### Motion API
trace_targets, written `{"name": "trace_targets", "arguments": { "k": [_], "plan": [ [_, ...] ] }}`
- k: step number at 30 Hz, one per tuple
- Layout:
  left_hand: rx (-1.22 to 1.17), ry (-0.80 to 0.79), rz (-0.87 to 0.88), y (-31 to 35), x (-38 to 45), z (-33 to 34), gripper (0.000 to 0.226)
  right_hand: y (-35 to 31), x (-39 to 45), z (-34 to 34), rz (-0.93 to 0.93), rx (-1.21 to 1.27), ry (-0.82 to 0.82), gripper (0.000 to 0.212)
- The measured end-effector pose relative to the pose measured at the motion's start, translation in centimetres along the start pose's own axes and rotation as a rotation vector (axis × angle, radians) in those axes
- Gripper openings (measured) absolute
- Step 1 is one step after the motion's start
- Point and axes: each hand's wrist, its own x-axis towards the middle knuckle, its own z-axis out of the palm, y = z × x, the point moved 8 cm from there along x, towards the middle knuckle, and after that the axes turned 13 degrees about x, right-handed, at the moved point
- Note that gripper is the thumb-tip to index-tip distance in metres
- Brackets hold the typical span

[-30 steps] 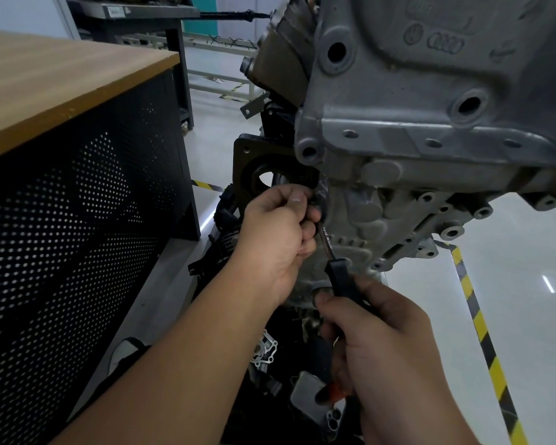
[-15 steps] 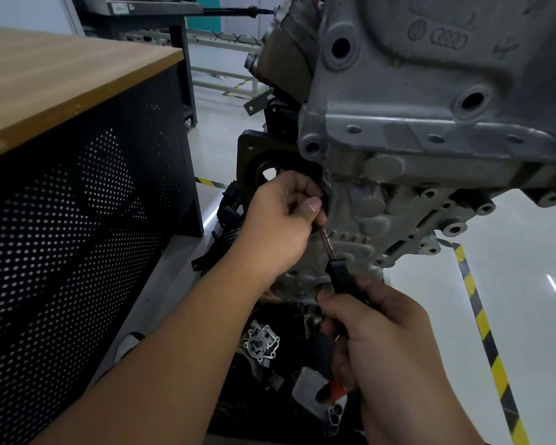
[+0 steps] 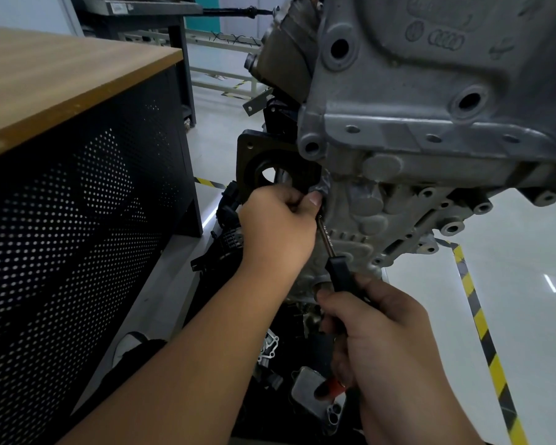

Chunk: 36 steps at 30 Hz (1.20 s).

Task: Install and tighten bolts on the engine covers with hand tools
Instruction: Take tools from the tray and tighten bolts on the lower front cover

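Observation:
A grey cast engine block [image 3: 430, 117] hangs at the upper right, with a ribbed engine cover [image 3: 360, 226] on its lower face. My right hand [image 3: 382, 342] grips the black handle of a screwdriver [image 3: 337, 268]. The tool's metal shaft slants up and left toward the cover's left edge. My left hand [image 3: 276, 226] sits at the shaft's tip, fingers curled, thumb and fingers pinching there against the cover. The tip and whatever small thing my left hand pinches are hidden by the fingers.
A wooden-topped workbench [image 3: 61, 81] with a black perforated side panel stands close on the left. Loose engine parts [image 3: 302, 380] lie on the floor below the engine. Yellow-black floor tape [image 3: 482, 319] runs along the right. A black flange [image 3: 264, 162] sticks out behind my left hand.
My left hand has shifted slightly up along the cover's edge and its thumb now points toward the cover. The right hand and screwdriver have stayed nearly still.

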Motion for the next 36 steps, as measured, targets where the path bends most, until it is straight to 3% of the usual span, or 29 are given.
{"name": "trace_targets", "arguments": {
  "k": [3,8,11,21,30,36],
  "plan": [
    [-0.107,-0.047,-0.109,-0.3,-0.2,0.6,0.028,0.0,-0.1,0.2,0.011,0.01,-0.006,0.013],
    [-0.388,-0.181,-0.476,-1.4,-1.1,1.6,0.03,-0.4,-0.3,0.5,-0.009,0.011,0.006,0.009],
    [-0.468,-0.243,-0.572,-1.2,-1.2,1.7,0.023,-0.8,-0.5,0.7,-0.016,0.02,0.012,0.007],
    [-0.492,-0.278,-0.627,-1.0,-1.4,1.9,0.018,-1.4,-0.3,1.8,-0.025,0.047,0.009,0.026],
    [-0.545,-0.24,-0.642,-1.4,-1.3,2.2,0.027,-1.3,-0.1,1.8,-0.039,0.006,0.031,0.024],
    [-0.571,-0.256,-0.669,-1.0,-1.7,2.7,0.02,-1.2,-0.1,1.8,-0.045,-0.001,0.028,0.023]
  ]
}}
